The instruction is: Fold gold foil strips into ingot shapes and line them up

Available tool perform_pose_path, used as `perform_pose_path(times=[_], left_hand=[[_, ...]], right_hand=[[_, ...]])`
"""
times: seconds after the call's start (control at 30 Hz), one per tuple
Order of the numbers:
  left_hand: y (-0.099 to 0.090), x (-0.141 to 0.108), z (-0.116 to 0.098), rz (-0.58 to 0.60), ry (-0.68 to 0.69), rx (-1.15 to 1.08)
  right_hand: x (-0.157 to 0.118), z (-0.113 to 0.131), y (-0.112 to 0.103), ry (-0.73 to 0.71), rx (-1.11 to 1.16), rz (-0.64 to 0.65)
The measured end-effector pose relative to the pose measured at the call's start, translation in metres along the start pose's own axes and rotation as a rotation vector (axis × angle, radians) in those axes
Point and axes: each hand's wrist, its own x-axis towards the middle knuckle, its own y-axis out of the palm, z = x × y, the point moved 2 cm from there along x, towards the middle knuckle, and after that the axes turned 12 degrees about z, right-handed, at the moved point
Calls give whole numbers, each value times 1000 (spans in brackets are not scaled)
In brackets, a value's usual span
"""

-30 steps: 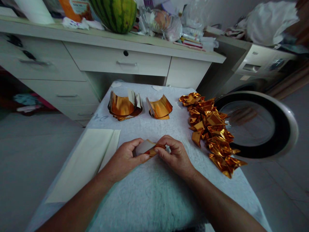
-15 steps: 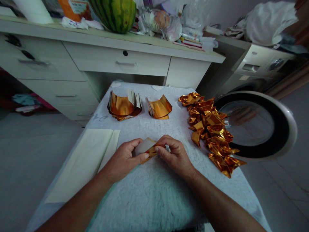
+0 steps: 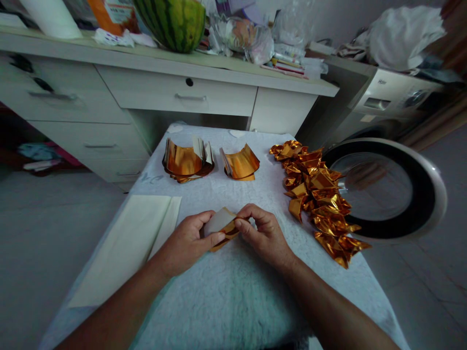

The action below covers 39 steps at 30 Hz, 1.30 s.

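Between my hands, over the middle of the cloth-covered table (image 3: pixel 237 291), is a partly folded gold-and-white paper (image 3: pixel 221 221). My left hand (image 3: pixel 189 243) pinches its left end, thumb across the front. At its right end, my right hand (image 3: pixel 264 236) grips the gold edge between thumb and fingers. Beyond my hands stand two curved stacks of gold paper, a larger one (image 3: pixel 186 159) on the left and a smaller one (image 3: pixel 241 163) beside it. A pile of shiny folded gold pieces (image 3: pixel 317 189) runs down the right side of the table.
Pale folded sheets (image 3: pixel 124 243) lie at the left of the table. Behind stands a white counter (image 3: pixel 219 99) with drawers, bearing a watermelon (image 3: pixel 171 22) and plastic bags. To the right, the round door (image 3: pixel 434 189) of a washing machine (image 3: pixel 394 95) hangs open beside the table.
The gold folds between my hands show a little wider, with the lower edge slightly further down. Both hands keep their grip and have barely moved.
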Motion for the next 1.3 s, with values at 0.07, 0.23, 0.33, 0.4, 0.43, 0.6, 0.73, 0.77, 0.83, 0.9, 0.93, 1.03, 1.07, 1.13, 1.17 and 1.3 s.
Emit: perform_pose_path(times=[0.07, 0.23, 0.33, 0.4, 0.43, 0.6, 0.73, 0.77, 0.83, 0.9, 0.93, 1.03, 1.07, 1.13, 1.17, 1.3], left_hand=[[1, 0, -2, 0, -1, -16], [3, -1, -5, 4, -10, -67], [2, -1, -4, 11, -11, -72], [2, 0, -4, 11, -7, -70], [2, 0, -3, 8, -4, -68], [1, 1, -3, -20, 4, -56], [1, 1, -3, -10, 11, -57], [1, 1, -3, -8, 14, -61], [1, 0, -3, -3, 19, -65], [1, 0, -2, -3, 17, -59], [1, 0, -2, -4, 17, -53], [0, 0, -1, -7, 22, -44], [0, 0, -1, -5, 22, -41], [0, 1, -1, -1, 19, -34], [0, 1, -1, -1, 17, -34], [1, 1, -3, 1, 2, -61]], right_hand=[[0, 0, -1, -6, 3, 3], [-1, -1, -1, 14, 31, -7], [-1, -1, 0, 20, 35, -8], [-1, 0, 0, 7, 33, -8], [-1, 0, 0, -2, 29, -6], [0, 3, -1, -34, -2, -4], [-1, 3, -1, -52, -4, -1], [-1, 3, -1, -50, -5, 0], [-1, 4, -1, -48, -12, -1], [-1, 4, -1, -50, -17, -3], [-1, 5, -1, -55, -18, -6], [-1, 6, 0, -68, -22, -13], [-1, 6, 0, -71, -24, -16], [0, 6, -1, -71, -27, -17], [0, 6, -1, -66, -29, -17], [-1, 3, -1, -20, -36, -23]])
